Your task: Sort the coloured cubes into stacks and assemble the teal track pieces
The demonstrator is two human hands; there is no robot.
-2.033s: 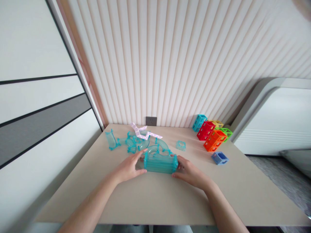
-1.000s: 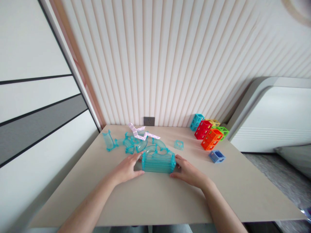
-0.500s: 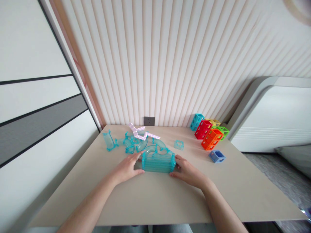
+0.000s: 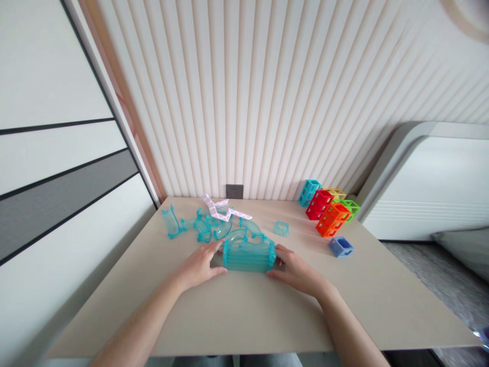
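- Teal ribbed stack point(image 4: 249, 256): on table point(image 4: 244, 316), between both hands.
- Left hand point(image 4: 202, 262): thumb and fingers gripping its left end.
- Right hand point(image 4: 292, 268): same grip, right end.
- Just beyond: teal curved tubes point(image 4: 223, 230), lilac folded strip point(image 4: 218, 215) over some.
- Off right: blue open cube point(image 4: 341, 246), orange stack point(image 4: 333, 220).

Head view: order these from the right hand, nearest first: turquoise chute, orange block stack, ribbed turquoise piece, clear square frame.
From the right hand:
1. Ribbed turquoise piece, at its fingertips, left.
2. Clear square frame, beyond the fingers.
3. Orange block stack, back right.
4. Turquoise chute, far left.
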